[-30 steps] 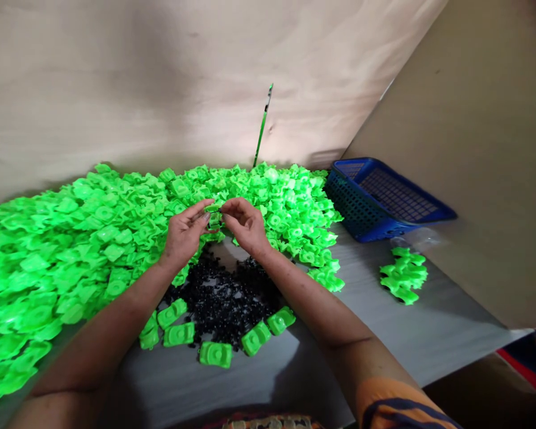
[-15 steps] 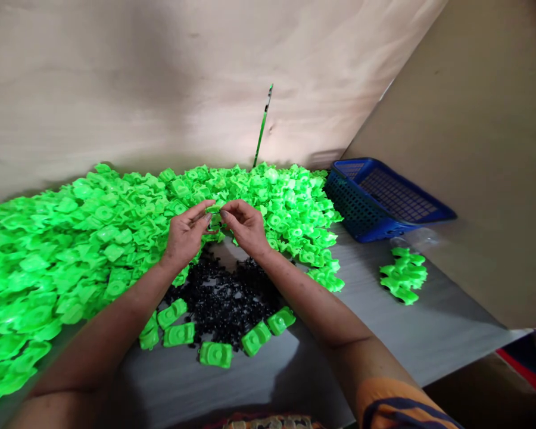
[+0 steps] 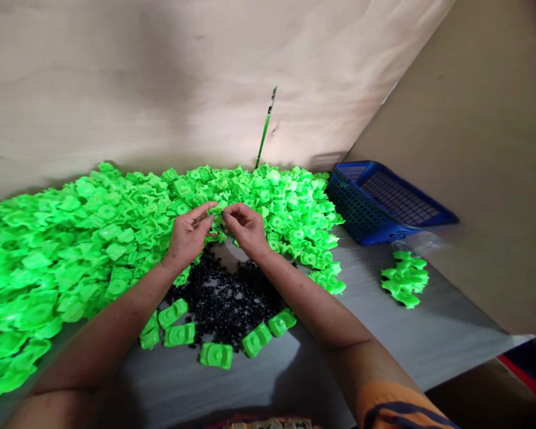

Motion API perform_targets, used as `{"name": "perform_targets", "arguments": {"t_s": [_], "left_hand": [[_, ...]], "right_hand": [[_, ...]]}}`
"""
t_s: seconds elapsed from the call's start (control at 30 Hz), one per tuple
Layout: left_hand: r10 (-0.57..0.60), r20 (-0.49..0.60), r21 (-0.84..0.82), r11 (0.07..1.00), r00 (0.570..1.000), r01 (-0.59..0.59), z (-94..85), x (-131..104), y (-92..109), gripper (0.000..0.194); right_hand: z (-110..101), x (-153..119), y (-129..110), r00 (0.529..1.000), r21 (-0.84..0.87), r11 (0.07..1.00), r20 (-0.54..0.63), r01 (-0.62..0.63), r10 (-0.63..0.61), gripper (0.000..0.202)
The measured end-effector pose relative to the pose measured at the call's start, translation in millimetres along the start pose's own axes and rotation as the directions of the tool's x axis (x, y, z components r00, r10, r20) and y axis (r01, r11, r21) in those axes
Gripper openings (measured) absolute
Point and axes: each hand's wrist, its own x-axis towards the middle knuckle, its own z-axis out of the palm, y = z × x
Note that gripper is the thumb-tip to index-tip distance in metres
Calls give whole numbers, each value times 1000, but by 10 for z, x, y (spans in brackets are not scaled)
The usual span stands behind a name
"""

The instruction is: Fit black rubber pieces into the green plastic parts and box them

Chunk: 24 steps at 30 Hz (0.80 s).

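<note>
A green plastic toy car body is held up between my two hands, above the far edge of a heap of small black parts. My left hand pinches its left side between thumb and fingers. My right hand is closed at its right side, thumb against forefinger. Dark bits show at the underside of the car body, and the fingertips hide whatever the right hand grips. Several similar car bodies lie along the near side of the black heap.
A large pile of green car bodies spreads across the left and back of the grey table. At the right stand a blue plastic basket and a small green cluster beside clear plastic. A thin green strip rises against the back wall.
The view has shifted very slightly. Both hands keep the same hold on the car body, with only small finger movement.
</note>
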Motion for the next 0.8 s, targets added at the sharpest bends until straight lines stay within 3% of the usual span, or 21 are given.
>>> {"name": "perform_targets", "arguments": {"t_s": [0.23,0.8], "left_hand": [[44,-17,25,999,999,-43,23,-5,52,38],[-99,-31,-63,993,995,96,41,-11,56,45]], "right_hand": [[26,-11,-6,1000,95,995,8,-21,20,55],[45,-52,29,995,3,995,-25,99,-99,32]]}}
